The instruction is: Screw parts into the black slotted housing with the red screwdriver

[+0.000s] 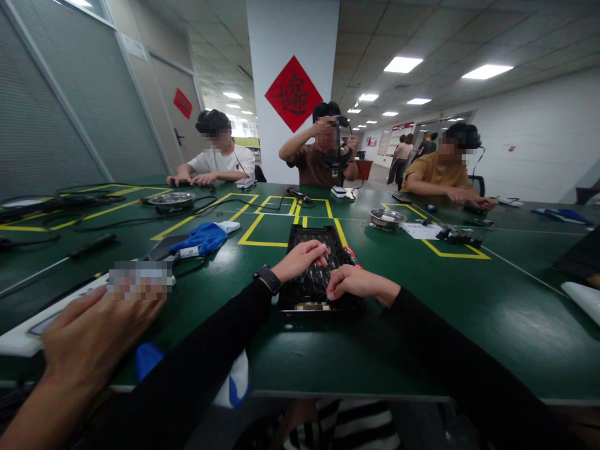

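Observation:
A black open case (pixel 300 281) lies in front of me, its inside dark with many small shiny shapes I cannot name. My left hand (pixel 302 257), with a dark watch on the wrist, reaches over its left half; the fingers are curled together, and anything in them is too small to make out. Over the case's right side, my right hand (pixel 356 282) is closed in a pinch near the near edge, its fingertips hiding whatever they hold. A light strip with brownish parts (pixel 307 307) shows along the case's near end. A red-and-black item is partly hidden behind my right hand.
At left, another person's hand (pixel 100 325) rests on a white device (pixel 28 334). Blue gloves (pixel 204 239), a screwdriver (pixel 94 245), cables and metal bowls (pixel 387 217) lie on the green table (pixel 445 350). Several people sit opposite.

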Available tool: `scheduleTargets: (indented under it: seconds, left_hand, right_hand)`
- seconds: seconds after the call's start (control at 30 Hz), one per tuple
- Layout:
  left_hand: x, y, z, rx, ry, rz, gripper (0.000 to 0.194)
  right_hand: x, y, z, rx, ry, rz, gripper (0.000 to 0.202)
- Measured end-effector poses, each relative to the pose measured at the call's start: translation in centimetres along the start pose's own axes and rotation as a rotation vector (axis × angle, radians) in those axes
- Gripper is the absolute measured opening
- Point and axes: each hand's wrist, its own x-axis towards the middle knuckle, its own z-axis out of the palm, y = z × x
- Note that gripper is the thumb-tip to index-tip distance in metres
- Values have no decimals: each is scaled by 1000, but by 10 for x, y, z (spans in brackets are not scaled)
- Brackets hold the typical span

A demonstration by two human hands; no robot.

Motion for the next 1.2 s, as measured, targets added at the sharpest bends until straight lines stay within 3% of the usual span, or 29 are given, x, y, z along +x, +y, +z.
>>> scheduleTargets:
  seconds: [0.73, 0.83, 0.9, 1.0, 1.1, 1.2]
  left_hand:
    - [-1, 3, 1, 38, -7, 11, 40]
    - [-2, 3, 1, 63, -4, 13, 37]
    - [-2, 3, 1, 90, 2, 16, 35]
    - [-3, 4, 2, 124, -16, 18, 34]
    - [-5, 8, 3, 138, -114, 6, 34]
    - [-9, 15, 5, 194, -304, -7, 36]
  right_hand:
    - [-2, -8, 5, -126, 73, 114, 9]
    - [-4, -10, 1, -32, 225, 33, 14]
    - [-5, -6, -7, -20, 480, 2, 18]
    - [-10, 11, -19, -284, 833, 125, 18]
    - [-14, 34, -26, -528, 835, 369, 20]
    - [-15, 48, -25, -497, 711, 531, 30]
